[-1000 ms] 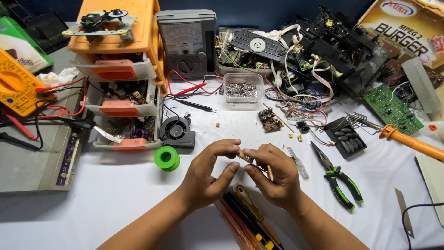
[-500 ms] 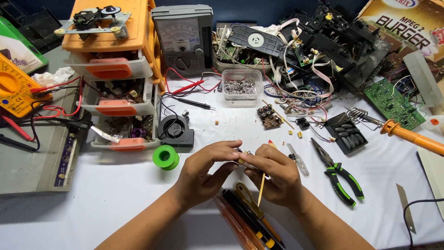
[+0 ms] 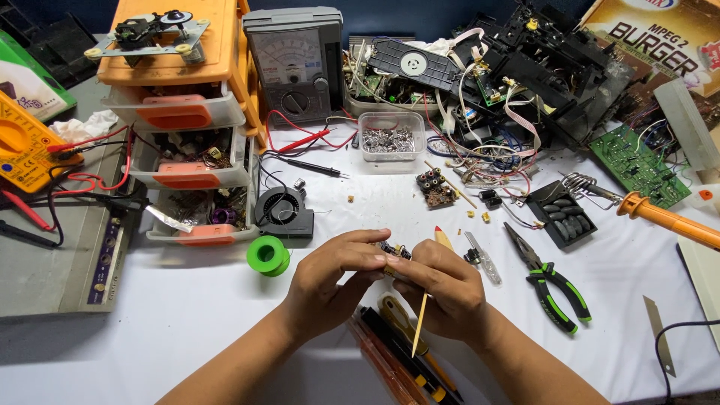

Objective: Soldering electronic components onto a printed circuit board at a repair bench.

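A small electronic part (image 3: 393, 252) sits pinched between both hands just above the bench (image 3: 187, 330). The left hand (image 3: 330, 281) closes its fingers on one side; the right hand (image 3: 442, 289) grips the other and also holds a thin wooden stick (image 3: 421, 319). Work on it looks midway: green-handled pliers (image 3: 551, 289) and screwdrivers (image 3: 401, 352) lie unused nearby.
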